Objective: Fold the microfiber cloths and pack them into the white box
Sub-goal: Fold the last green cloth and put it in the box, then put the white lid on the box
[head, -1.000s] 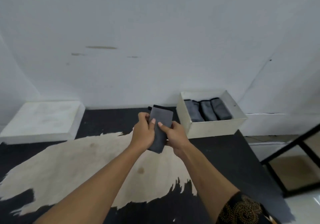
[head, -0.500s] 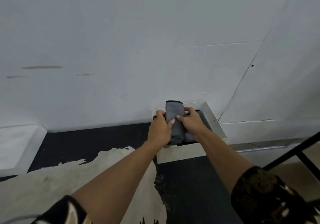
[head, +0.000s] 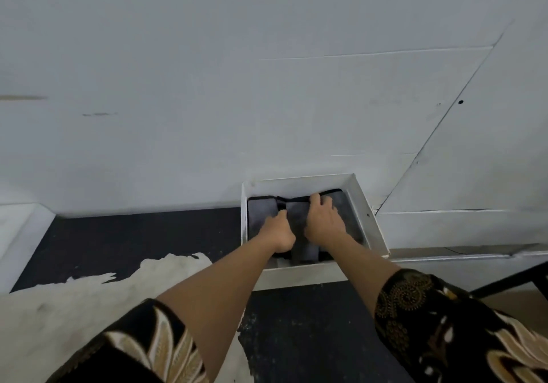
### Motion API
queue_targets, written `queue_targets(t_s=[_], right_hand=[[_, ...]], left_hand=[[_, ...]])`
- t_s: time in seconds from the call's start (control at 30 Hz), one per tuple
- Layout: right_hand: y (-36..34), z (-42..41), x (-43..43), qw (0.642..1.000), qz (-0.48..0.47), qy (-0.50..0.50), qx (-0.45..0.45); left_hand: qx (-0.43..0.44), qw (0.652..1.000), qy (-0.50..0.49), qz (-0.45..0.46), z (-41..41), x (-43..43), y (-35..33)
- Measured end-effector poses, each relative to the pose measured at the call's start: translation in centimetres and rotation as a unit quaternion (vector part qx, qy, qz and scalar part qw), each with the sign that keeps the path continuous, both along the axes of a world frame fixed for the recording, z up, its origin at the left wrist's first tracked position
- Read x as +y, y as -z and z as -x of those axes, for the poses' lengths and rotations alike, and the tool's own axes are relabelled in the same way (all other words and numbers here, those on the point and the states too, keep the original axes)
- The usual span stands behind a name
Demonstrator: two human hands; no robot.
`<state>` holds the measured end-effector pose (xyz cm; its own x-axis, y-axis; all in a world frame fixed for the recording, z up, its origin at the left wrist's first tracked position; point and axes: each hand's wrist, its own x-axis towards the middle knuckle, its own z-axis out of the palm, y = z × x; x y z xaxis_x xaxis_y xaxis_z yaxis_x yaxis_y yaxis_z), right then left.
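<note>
White wall panels rose behind a dark, worn tabletop (head: 133, 234), and against that wall sat the white box (head: 373, 228). Packing was in hand there: the folded cloth (head: 302, 252) lay in the box's middle, its long axis running from the box's near wall to its far wall, between packed cloths (head: 261, 216) at the box's left and right sides. The left hand (head: 278, 230) curled round the cloth's left edge while the right hand (head: 323, 222) pressed on it with fingers spread; next, I judged, both needed to release and lift out of the box without dragging the cloth up.
</note>
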<state>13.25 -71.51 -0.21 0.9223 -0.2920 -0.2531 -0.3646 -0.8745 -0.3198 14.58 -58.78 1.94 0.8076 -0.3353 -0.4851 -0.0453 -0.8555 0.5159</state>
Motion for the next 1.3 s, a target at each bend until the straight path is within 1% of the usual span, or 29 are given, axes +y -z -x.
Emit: queue_targets(t_s=[0.07, 0.17, 0.2, 0.27, 0.37, 0.47, 0.53, 0.67, 0.77, 0.97, 1.03, 1.17, 1.3], right_hand=[[0.3, 0.3, 0.6, 0.998, 0.047, -0.039, -0.004], [0.5, 0.7, 1.1, 0.991, 0.063, -0.076, 0.085], [0.4, 0.9, 1.3, 0.989, 0.066, -0.082, 0.103], [-0.1, 1.2, 1.4, 0.989, 0.066, -0.082, 0.106], [-1.6, 1.6, 2.3, 0.994, 0.066, -0.060, 0.069], [-3.3, 2.1, 4.7, 0.997, 0.066, -0.046, 0.004], [-4.4, 2.3, 7.4, 0.995, 0.078, -0.052, -0.040], [-6.4, 2.2, 16.2, 0.983, 0.106, -0.078, -0.131], [-6.6, 2.1, 24.4, 0.975, 0.118, -0.103, -0.158], [-4.2, 0.0, 42.7, 0.972, 0.111, -0.158, -0.135], [-3.2, -0.5, 48.0, 0.973, 0.086, -0.177, -0.119], [-1.6, -1.0, 56.7, 0.976, 0.034, -0.209, -0.049], [-0.1, -2.3, 61.7, 0.974, 0.023, -0.224, -0.002]], left_hand=[[-0.005, 1.000, 0.020, -0.009, 0.0, 0.3, 0.0], [-0.018, 0.999, 0.038, -0.008, 0.4, 1.5, -0.8], [-0.027, 0.999, 0.042, -0.004, 0.5, 2.3, -1.1], [-0.062, 0.997, 0.046, 0.004, 0.9, 3.9, -1.9], [-0.157, 0.986, 0.048, 0.020, 1.5, 7.4, -3.2], [-0.249, 0.967, 0.045, 0.022, 1.9, 11.5, -4.4], [-0.296, 0.954, 0.044, -0.017, 1.8, 14.5, -5.0], [-0.335, 0.937, 0.036, -0.095, 1.3, 22.8, -5.5], [-0.327, 0.937, 0.011, -0.119, 1.1, 30.7, -5.3], [-0.275, 0.942, -0.074, -0.175, 1.0, 49.3, -3.1], [-0.248, 0.943, -0.097, -0.197, 1.2, 55.2, -2.0], [-0.206, 0.941, -0.131, -0.234, 0.8, 65.2, 0.3], [-0.160, 0.945, -0.173, -0.225, -1.3, 71.4, 2.5]])
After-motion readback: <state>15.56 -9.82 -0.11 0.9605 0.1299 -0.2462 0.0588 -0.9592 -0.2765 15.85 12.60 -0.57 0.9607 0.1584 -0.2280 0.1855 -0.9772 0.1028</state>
